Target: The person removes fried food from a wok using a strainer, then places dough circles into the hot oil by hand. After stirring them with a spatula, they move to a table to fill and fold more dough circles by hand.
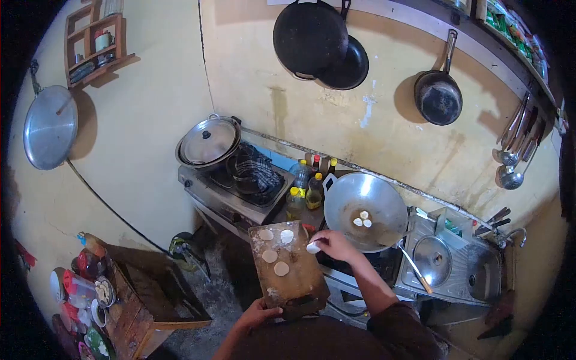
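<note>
We have in our right hand (pixel 336 245) a small white round (pixel 312 246), and its grip is closed on the edge of it, between thumb and fingers. The grip of our left hand (pixel 259 314) is also closed, on the lower left edge of the wooden board (pixel 307 267), near the slot. On the board four flat rounds (pixel 281 268) lie apart from each other, in its upper and middle part. In the middle right of the frame, three pale pieces (pixel 366 222) are close together at the bottom of the wide wok (pixel 384 207).

We judge that the step in hand is the carrying of one piece, between board and wok. Such a move would call for a light pinch, because the round looks soft, and for a level board, so that nothing slides down.

The near rim of the wok is just beside our right wrist, so the hand should pass above it. To the left of the wok stand the bottles (pixel 314 198), which leave little room there. On its right side the wooden-handled utensil (pixel 414 267) reaches towards the sink (pixel 485 273), and an elbow moving wide could perhaps knock it
</note>
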A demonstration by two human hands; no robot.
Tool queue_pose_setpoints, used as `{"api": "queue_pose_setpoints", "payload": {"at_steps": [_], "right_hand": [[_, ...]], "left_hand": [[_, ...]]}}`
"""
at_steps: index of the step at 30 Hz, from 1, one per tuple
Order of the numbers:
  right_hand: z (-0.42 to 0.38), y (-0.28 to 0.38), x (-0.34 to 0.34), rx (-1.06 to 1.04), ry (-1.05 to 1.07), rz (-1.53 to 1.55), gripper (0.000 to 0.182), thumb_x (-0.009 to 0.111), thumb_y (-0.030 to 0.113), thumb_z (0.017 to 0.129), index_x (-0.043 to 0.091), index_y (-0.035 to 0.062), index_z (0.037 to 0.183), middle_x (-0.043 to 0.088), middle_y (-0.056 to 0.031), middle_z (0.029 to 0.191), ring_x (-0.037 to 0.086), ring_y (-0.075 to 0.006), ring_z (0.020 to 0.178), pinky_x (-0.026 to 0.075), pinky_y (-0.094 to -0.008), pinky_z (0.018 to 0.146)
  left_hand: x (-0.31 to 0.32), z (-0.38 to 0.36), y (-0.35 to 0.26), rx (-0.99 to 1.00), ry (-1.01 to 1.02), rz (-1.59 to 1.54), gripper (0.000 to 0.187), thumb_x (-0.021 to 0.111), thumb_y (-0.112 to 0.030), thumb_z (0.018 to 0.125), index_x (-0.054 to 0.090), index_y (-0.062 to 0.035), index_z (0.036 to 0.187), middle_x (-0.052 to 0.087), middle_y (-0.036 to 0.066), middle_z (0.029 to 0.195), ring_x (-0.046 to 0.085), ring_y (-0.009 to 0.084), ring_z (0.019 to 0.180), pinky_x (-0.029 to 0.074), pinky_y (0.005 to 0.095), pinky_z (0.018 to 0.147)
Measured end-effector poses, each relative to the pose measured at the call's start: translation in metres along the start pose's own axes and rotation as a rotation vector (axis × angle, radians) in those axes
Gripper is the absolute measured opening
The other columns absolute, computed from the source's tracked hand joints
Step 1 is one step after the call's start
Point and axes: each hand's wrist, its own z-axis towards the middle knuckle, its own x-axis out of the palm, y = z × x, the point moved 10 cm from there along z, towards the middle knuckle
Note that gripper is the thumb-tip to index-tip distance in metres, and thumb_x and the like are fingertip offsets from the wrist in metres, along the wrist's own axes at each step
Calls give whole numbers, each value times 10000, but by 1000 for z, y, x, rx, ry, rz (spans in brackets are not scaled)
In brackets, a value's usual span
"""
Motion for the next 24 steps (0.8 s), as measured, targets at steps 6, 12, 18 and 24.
{"api": "queue_pose_setpoints", "payload": {"at_steps": [6, 12, 18, 24], "right_hand": [[0, -86, -100, 299, -169, -224, 113, 625, 80, 714, 661, 71, 820, 632, -143, 801, 614, -273, 729, 479, -341, 676], [31, -210, -141, 358, -86, -719, 82, 645, 143, 662, 686, 116, 727, 629, -124, 784, 609, -291, 741, 488, -364, 691], [42, -320, -126, 562, -28, -788, 82, 640, 174, 654, 687, 165, 721, 641, -98, 825, 612, -277, 793, 497, -374, 710], [57, -378, -112, 730, 28, -792, 165, 610, 159, 662, 671, 86, 798, 635, -127, 896, 614, -298, 832, 492, -369, 750]], "left_hand": [[1, -12, -12, -11, -82, 20, 382, 642, -105, 762, 522, 15, 1105, 608, 67, 1019, 566, 147, 904, 438, 287, 818], [-2, -1, 11, -31, -110, -78, 435, 665, -120, 746, 505, 16, 1127, 590, 65, 1048, 554, 156, 911, 430, 304, 809], [14, -19, -3, -115, -228, -237, 521, 674, -101, 742, 436, -33, 1200, 528, 99, 1127, 544, 227, 985, 447, 370, 840], [8, -1, 38, -105, -222, -372, 682, 701, -131, 738, 335, -90, 1312, 453, 120, 1249, 499, 279, 1083, 428, 443, 875]]}}
